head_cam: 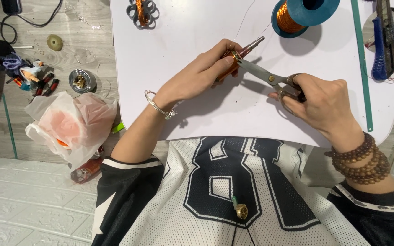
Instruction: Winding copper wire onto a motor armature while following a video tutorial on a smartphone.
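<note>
My left hand (200, 73) grips a small rotor wound with copper wire (230, 64), its metal shaft (253, 45) pointing up and right over the white table (183, 105). My right hand (320, 102) holds grey scissors (265, 76) by the handles; the blade tips reach the copper winding beside my left fingers. A thin wire runs from the rotor toward the teal spool of copper wire (297, 16) at the table's far edge.
A coil-wound part (142, 12) lies at the table's top left. A green ruler (362, 68) and blue cutter (381, 43) sit at right. On the floor left are a plastic bag (71, 125), a round metal part (82, 80) and small tools (28, 73).
</note>
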